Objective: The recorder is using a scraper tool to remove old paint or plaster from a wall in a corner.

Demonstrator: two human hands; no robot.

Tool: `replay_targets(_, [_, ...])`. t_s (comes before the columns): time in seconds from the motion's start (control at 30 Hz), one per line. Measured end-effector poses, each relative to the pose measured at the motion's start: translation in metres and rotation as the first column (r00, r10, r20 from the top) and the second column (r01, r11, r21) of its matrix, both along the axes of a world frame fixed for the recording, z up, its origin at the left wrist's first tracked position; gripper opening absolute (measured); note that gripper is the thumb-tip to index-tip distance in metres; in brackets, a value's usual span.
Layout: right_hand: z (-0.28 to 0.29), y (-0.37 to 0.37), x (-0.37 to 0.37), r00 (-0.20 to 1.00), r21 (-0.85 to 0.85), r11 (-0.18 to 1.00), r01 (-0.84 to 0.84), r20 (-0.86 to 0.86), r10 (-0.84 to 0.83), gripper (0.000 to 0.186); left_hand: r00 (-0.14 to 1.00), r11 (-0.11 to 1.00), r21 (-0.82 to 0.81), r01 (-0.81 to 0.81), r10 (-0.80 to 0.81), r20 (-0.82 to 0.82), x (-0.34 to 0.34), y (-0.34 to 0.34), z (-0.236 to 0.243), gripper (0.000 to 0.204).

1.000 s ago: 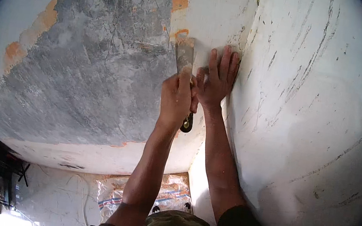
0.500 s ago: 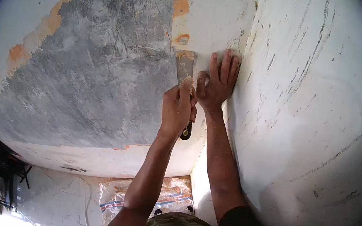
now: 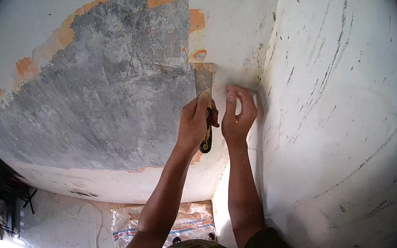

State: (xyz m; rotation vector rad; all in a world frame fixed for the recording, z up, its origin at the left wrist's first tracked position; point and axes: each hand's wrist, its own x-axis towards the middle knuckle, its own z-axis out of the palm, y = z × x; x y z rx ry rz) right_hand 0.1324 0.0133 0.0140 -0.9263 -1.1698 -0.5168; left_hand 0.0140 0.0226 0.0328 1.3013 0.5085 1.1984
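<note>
My left hand [image 3: 194, 126] grips a putty knife [image 3: 203, 77] by its black and yellow handle, thumb along the blade. The broad metal blade points up, flat near the wall, at the right border of a grey bare patch [image 3: 118, 83]. Orange-brown residue marks the blade's top edge. To its right, near the wall corner, my right hand [image 3: 240, 114] is curled, its bent fingers meeting the thumb; nothing shows in it.
Orange edges [image 3: 167, 0] of old paint rim the grey patch. A scuffed white side wall [image 3: 330, 116] stands close on the right. Below lie a crumpled striped plastic sheet [image 3: 133, 223] and the pale floor [image 3: 60, 221]. Dark furniture [image 3: 1, 193] sits at lower left.
My right hand, spread flat against the wall before, has drawn lower and curled its fingers toward the thumb. My left hand keeps the putty knife at about the same spot on the wall.
</note>
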Motion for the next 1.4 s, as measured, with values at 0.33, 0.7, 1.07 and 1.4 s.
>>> replay_targets(0.33, [-0.001, -0.033, -0.019, 0.553, -0.332, 0.450, -0.829, -0.604, 0.574, 0.051, 0.976, 0.964, 0.242, -0.109, 0.150, -0.156, 0.011, 0.012, -0.002, 0.037])
replay_targets(0.7, [0.016, -0.044, -0.020, 0.817, -0.468, 0.690, -0.552, -0.471, 0.334, 0.057, 0.383, -0.079, 0.935, -0.345, 0.898, 0.217, -0.041, 0.047, 0.037, 0.039])
replay_targets(1.07, [0.007, -0.042, -0.051, 0.999, -0.526, 0.849, -0.045, 0.000, 0.053, 0.044, 0.255, -0.190, 0.967, -0.172, 0.939, 0.230, -0.058, 0.089, 0.032, 0.051])
replay_targets(1.4, [0.009, -0.040, -0.057, 0.986, -0.502, 0.848, -0.168, -0.091, 0.142, 0.042, 0.271, -0.170, 0.970, -0.175, 0.938, 0.214, -0.057, 0.091, 0.030, 0.051])
